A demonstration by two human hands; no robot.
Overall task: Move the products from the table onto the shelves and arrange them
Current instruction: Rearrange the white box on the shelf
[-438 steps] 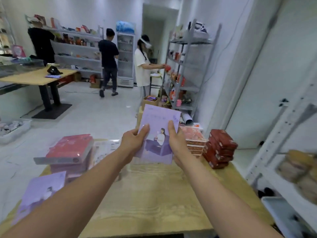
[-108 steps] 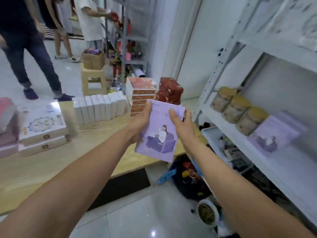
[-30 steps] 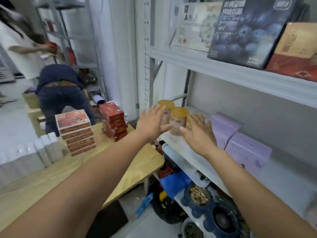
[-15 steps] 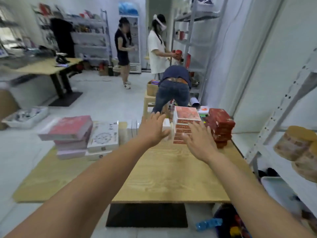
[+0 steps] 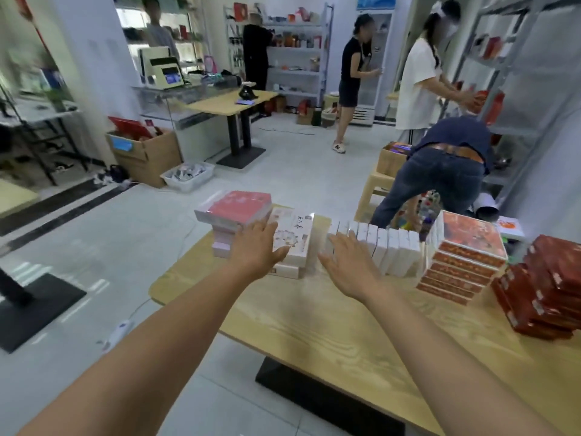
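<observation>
- Your fingers (image 5: 251,231) are spread straight on both hands and hold nothing.
- Your left hand (image 5: 256,247) reaches out over the far left part of the counter (image 5: 345,335). It lies in front of the pink-topped boxes (image 5: 239,206) and the white patterned boxes (image 5: 294,237) beside them. You cannot tell from this view whether it touches either stack.
- Your right hand (image 5: 349,264) is palm down at the left end of the row of white upright boxes (image 5: 390,250). Contact is unclear here too.
- To the right of that row stands the stack of orange-red flat boxes (image 5: 465,247). The dark red boxes (image 5: 550,278) are piled at the counter's right edge.
- All these products sit on the counter.
- Beyond the counter a person in jeans (image 5: 446,171) bends forward, and white shelves (image 5: 295,48) stand at the far wall.
</observation>
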